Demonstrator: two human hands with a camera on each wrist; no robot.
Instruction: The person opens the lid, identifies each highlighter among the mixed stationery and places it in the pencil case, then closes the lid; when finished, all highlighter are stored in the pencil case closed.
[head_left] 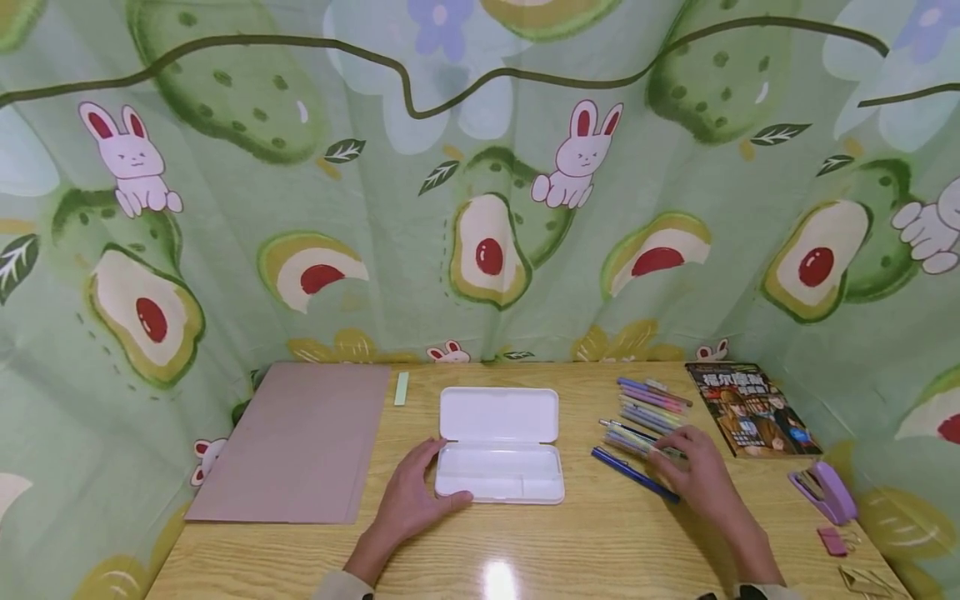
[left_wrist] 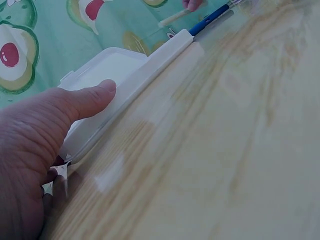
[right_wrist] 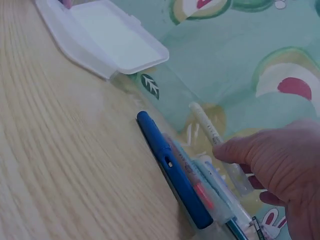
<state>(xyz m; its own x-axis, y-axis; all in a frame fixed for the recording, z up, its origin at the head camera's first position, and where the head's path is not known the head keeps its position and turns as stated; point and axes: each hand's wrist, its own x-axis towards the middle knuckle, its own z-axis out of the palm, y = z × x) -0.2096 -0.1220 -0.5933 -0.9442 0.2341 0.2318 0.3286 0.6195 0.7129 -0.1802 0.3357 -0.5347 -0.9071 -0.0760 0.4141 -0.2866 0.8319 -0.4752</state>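
Grip: right hand (head_left: 701, 475) pinches a pale, slim plastic pen (right_wrist: 220, 145), lifted off the pen row (head_left: 645, 412).
Left hand (head_left: 411, 498): fingers straight, steadying open white plastic pencil case (head_left: 501, 450).
Nearby: blue pen (head_left: 633, 475) on wooden table (head_left: 585, 542).

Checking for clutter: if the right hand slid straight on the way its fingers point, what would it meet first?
Probably the row of pens just beyond the right hand, which already pinches a pale pen; depth is unclear.
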